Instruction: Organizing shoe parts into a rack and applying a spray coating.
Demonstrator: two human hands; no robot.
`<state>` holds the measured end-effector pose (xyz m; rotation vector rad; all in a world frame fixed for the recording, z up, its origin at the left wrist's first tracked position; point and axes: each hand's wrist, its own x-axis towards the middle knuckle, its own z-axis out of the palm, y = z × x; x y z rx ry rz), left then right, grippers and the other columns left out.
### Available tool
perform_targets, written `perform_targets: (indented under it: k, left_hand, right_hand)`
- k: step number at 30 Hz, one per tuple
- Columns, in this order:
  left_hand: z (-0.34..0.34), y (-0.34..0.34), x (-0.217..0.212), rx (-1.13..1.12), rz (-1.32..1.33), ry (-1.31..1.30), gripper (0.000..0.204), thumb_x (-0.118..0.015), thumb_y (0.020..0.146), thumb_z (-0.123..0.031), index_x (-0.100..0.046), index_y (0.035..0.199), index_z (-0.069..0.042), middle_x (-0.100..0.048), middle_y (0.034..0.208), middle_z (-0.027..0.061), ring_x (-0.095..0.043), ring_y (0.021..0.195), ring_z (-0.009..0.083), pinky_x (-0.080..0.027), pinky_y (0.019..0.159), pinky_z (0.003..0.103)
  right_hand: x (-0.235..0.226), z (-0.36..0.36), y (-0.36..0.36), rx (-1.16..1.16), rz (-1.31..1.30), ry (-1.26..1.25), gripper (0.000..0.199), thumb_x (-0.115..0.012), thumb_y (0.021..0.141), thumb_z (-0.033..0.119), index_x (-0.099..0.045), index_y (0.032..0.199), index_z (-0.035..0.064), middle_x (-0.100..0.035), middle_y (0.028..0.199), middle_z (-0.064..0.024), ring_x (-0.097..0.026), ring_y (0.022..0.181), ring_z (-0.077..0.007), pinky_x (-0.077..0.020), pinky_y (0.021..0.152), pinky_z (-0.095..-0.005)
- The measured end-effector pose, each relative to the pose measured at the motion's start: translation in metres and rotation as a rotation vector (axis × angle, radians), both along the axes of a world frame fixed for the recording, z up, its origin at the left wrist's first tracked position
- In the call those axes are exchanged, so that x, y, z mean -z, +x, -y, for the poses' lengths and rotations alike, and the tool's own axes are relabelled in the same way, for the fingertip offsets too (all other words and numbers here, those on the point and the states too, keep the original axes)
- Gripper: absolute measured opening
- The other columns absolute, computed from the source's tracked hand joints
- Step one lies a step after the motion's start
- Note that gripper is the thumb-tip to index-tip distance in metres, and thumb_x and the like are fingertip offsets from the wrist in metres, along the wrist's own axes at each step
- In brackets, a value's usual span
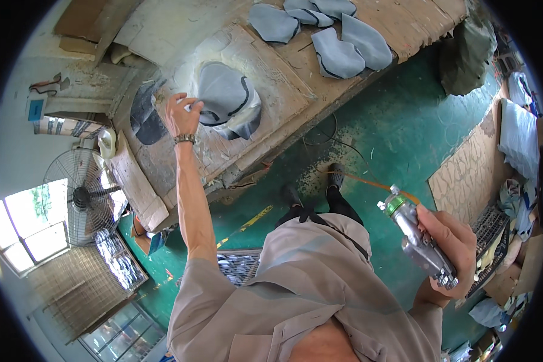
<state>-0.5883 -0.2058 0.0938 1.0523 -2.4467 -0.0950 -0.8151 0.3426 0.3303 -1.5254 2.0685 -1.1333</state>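
Observation:
My right hand, off to the right above the floor, is closed around a metal spray gun with a green ring near its nozzle. An orange hose runs behind the gun toward the floor. At the workbench, my left hand has its fingers bent and apart, with a gap between thumb and index finger. The thumb is beside the left edge of a stack of grey cut pieces with black edging; whether it touches them I cannot tell. Left of that hand lies a dark grey piece.
More grey pieces lie at the back of the workbench, which is crusted with pale residue. A standing fan is at the left. Cables cross the green floor. Crates and wrapped bundles line the right side.

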Motion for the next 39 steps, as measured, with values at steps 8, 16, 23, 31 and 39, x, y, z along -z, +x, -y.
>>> perform_targets:
  k: [8,16,23,31,39]
  left_hand:
    - [0.022,-0.096,-0.102,0.105,0.011,-0.058,0.027,-0.082,0.078,-0.033,-0.08,0.091,-0.009,-0.073,0.114,0.0093,-0.068,0.107,0.028,-0.052,0.095,0.038]
    - [-0.021,-0.18,-0.105,0.056,-0.363,0.18,0.036,-0.083,0.077,-0.039,-0.08,0.094,-0.008,-0.073,0.108,0.0137,-0.068,0.106,0.0313,-0.05,0.095,0.04]
    - [-0.086,-0.239,0.09,0.118,0.029,0.073,0.032,-0.081,0.079,-0.037,-0.08,0.099,-0.011,-0.075,0.101,0.0136,-0.069,0.091,0.0346,-0.053,0.084,0.045]
    - [-0.109,-0.234,0.189,-0.066,-0.327,0.735,0.065,-0.086,0.074,-0.026,-0.067,0.134,-0.013,-0.077,0.097,0.0132,-0.073,0.089,0.0253,-0.056,0.087,0.036]
    - [-0.16,-0.201,0.198,-0.483,-1.797,1.747,0.099,-0.059,0.094,0.007,0.002,0.163,-0.03,-0.053,0.141,0.0145,-0.049,0.133,0.039,-0.045,0.098,0.07]
  right_hand:
    - [0.009,-0.011,0.003,0.092,0.172,-0.003,0.065,-0.075,0.069,0.021,-0.067,0.129,-0.0018,-0.066,0.078,-0.0105,-0.068,0.066,-0.0235,-0.0505,0.058,-0.0311]
    - [0.017,-0.026,0.0,0.185,0.18,-0.012,0.065,-0.07,0.071,0.024,-0.066,0.129,-0.0061,-0.066,0.079,-0.0148,-0.067,0.067,-0.0264,-0.05,0.062,-0.0317]
    - [0.016,-0.032,0.003,0.265,0.26,0.029,0.07,-0.065,0.071,0.033,-0.065,0.127,-0.0102,-0.064,0.08,-0.017,-0.066,0.069,-0.0286,-0.05,0.065,-0.0322]
    - [0.004,-0.026,0.003,0.19,0.197,0.047,0.062,-0.069,0.072,0.02,-0.067,0.13,-0.0019,-0.067,0.082,-0.013,-0.068,0.07,-0.0285,-0.0515,0.063,-0.034]
    - [-0.007,0.014,0.022,0.185,0.129,-0.012,0.056,-0.069,0.071,0.013,-0.069,0.122,-0.0078,-0.063,0.076,-0.016,-0.062,0.064,-0.0233,-0.0452,0.06,-0.0292]
